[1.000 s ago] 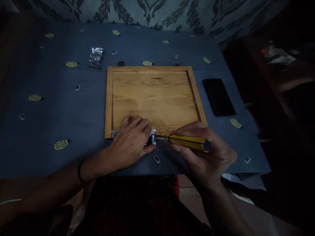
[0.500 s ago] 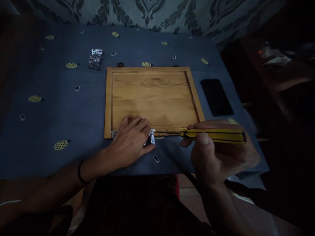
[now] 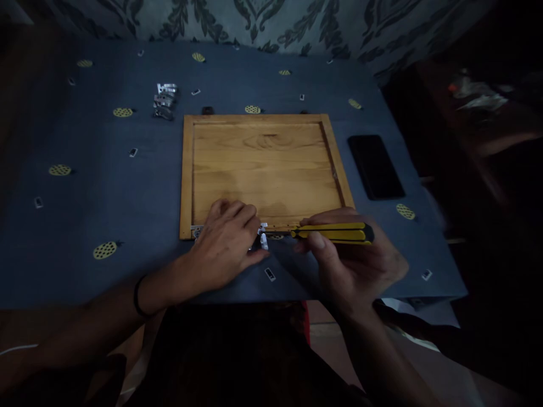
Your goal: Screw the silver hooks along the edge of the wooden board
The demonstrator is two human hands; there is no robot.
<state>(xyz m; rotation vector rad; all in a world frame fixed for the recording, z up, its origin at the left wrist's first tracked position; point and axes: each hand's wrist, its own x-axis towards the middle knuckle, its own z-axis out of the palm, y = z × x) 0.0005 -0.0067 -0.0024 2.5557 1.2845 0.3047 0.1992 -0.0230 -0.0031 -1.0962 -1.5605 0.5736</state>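
A framed wooden panel (image 3: 263, 169) lies flat on the cloth-covered table. My left hand (image 3: 227, 240) is closed over a shiny metal hinge (image 3: 263, 240) at the panel's near edge, fingers curled on top and thumb at the front. Most of that hinge is hidden under the hand. My right hand (image 3: 352, 260) grips a yellow-and-black screwdriver (image 3: 331, 232), held almost level with its shaft pointing left. The tip of the screwdriver reaches the right end of the hinge; whether it sits in a screw is too small to tell. Small holes dot the edge strip nearby.
Several metal hinges (image 3: 164, 102) lie together at the back left of the blue patterned tablecloth (image 3: 85, 215). A black phone (image 3: 376, 167) rests to the right of the panel. Behind the table hangs a patterned curtain or wall covering (image 3: 254, 25).
My right hand has moved left with the screwdriver, bringing its tip to the hinge. The left hand stays where it was on the hinge.
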